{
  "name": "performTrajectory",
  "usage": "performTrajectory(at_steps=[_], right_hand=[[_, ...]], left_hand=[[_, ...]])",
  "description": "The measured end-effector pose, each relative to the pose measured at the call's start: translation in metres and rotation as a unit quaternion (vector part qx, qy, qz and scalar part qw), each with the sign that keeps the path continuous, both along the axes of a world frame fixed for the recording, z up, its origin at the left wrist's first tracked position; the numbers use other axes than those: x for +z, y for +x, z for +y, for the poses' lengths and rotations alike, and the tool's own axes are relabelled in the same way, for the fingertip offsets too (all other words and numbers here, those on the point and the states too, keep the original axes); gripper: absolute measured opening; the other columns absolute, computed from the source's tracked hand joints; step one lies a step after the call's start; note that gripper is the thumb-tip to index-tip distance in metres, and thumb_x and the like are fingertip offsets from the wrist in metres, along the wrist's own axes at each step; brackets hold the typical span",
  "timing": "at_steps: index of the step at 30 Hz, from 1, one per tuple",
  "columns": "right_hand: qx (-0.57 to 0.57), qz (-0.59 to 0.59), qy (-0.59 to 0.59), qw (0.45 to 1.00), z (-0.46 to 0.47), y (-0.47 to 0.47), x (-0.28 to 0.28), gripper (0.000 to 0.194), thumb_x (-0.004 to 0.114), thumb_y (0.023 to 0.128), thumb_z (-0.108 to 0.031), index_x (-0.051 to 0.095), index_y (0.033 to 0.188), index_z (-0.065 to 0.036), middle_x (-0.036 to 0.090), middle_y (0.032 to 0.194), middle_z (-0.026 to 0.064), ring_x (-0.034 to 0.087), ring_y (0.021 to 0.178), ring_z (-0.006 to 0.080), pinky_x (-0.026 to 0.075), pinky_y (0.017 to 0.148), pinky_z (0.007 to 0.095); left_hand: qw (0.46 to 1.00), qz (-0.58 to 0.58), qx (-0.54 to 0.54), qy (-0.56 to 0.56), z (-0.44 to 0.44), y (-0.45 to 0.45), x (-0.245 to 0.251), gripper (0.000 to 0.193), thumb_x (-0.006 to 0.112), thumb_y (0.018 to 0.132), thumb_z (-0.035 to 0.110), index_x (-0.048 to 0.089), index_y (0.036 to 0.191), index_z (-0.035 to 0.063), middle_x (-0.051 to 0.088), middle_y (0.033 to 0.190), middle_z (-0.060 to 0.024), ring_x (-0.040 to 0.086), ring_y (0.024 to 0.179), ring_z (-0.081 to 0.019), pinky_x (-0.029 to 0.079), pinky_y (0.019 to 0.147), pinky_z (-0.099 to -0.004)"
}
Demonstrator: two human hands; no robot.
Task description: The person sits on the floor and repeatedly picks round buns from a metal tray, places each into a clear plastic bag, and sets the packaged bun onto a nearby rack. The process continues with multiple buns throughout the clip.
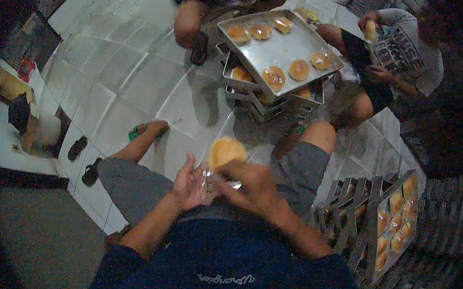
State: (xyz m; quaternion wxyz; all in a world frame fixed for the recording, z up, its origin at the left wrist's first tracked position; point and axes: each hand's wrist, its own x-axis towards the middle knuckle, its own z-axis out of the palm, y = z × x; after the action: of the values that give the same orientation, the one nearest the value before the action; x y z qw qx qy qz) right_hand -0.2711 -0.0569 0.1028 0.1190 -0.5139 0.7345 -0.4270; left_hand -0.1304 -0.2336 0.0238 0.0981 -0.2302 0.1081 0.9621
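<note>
My right hand is closed around the near edge of a round golden bun, blurred by motion. My left hand is palm up with its thumb raised, just left of the right hand. Clear plastic lies against its fingers; whether they grip it I cannot tell. A small shiny piece shows by my right fingers, too blurred to name. Beyond my hands, wrapped round buns lie in two rows on a metal tray, the top one of a crosswise stack.
On the right, metal trays are stacked, the top one holding several wrapped buns. One person sits at upper right holding an elongated bun; another's legs are at the top. Dark sandals lie on the tiled floor at left.
</note>
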Motion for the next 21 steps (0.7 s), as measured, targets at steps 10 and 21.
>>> performTrajectory(at_steps=[10, 21], right_hand=[[-0.356, -0.406, -0.176, 0.823, -0.018, -0.157, -0.061, 0.047, 0.072, 0.096, -0.037, 0.064, 0.128, -0.003, 0.068, 0.122, 0.0092, 0.063, 0.109, 0.0206, 0.052, 0.095, 0.0403], [-0.420, -0.588, -0.212, 0.658, -0.073, -0.228, -0.095, 0.071, 0.085, 0.075, -0.044, 0.062, 0.121, 0.006, 0.068, 0.102, 0.0143, 0.067, 0.082, 0.0267, 0.055, 0.071, 0.0406]], left_hand=[[0.990, 0.106, 0.032, -0.088, -0.011, 0.025, 0.030, 0.091, 0.071, 0.087, 0.058, 0.035, 0.156, 0.0097, 0.047, 0.149, -0.0298, 0.052, 0.132, -0.0497, 0.048, 0.107, -0.0651], [0.991, 0.087, 0.095, 0.041, 0.001, 0.052, 0.021, 0.092, 0.061, 0.093, 0.066, 0.030, 0.159, 0.0100, 0.042, 0.154, -0.0270, 0.049, 0.137, -0.0452, 0.039, 0.114, -0.0628]])
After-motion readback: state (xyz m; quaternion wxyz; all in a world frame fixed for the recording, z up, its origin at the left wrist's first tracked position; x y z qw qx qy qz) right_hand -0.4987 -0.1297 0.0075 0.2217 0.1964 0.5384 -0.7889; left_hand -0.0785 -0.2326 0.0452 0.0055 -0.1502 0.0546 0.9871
